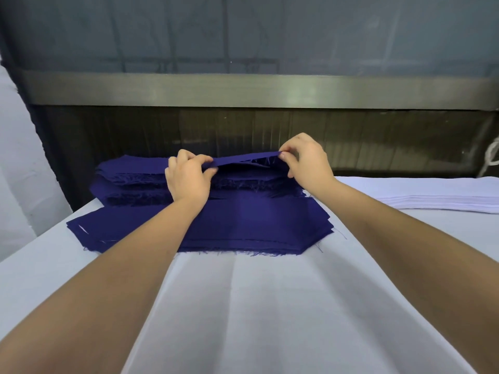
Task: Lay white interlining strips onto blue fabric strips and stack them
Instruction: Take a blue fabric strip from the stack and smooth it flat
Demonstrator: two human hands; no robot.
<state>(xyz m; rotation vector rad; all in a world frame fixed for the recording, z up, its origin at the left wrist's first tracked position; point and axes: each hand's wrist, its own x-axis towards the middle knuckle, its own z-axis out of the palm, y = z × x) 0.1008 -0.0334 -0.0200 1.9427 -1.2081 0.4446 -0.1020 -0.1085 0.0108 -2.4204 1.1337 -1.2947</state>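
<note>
The left hand (189, 176) and right hand (305, 163) each pinched one end of a blue strip (243, 159) between thumb and fingers, just above the far blue pile (129, 171), its long axis running left to right. No white lay on the nearer blue stack (256, 220); the interlining pile (442, 198) sat well apart at the right of the worktop (270, 306), so the laying was apparently not yet begun.

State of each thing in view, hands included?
Top blue strip: lifted off the pile, held between both hands.
Left hand: pinches the strip.
Right hand: pinches the strip.
Rear blue pile: stacked, edges frayed.
Front blue stack: lying flat.
White interlining stack: untouched, far right.
</note>
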